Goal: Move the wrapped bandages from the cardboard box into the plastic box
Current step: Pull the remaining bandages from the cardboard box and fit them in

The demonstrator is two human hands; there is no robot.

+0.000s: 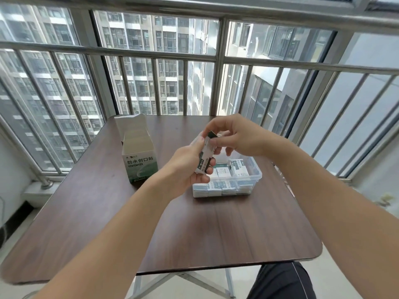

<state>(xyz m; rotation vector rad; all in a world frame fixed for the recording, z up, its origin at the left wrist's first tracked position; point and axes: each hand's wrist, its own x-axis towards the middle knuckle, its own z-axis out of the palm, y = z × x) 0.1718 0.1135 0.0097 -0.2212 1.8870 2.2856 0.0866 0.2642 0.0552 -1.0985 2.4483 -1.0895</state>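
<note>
Behind the brown wooden table [108, 223] runs a steel balcony railing [151, 55], with tower blocks beyond the glass. Taking the plastic box [255, 172] as the landmark: well to its left, the cardboard box [139, 160] stands upright with its top flaps open. Whether anything remains inside cannot be seen from this angle.

Just left of the plastic box and above its near-left corner, the left hand [187, 167] grips a stack of wrapped bandages [205, 156], fingers curled round the stack's lower end — it is tilted, not yet set down. Directly above the plastic box, the right hand [235, 137] pinches the top of the same stack between thumb and fingertips, apparently peeling off or squaring up the uppermost packets.

Inside the plastic box, wrapped packets [224, 173] already lie in rows, filling much of its floor and showing through the clear front wall.

By my reading the task is well advanced: most of the bandages look transferred, and this held stack — possibly the last — is left to lower into the plastic box.
</note>
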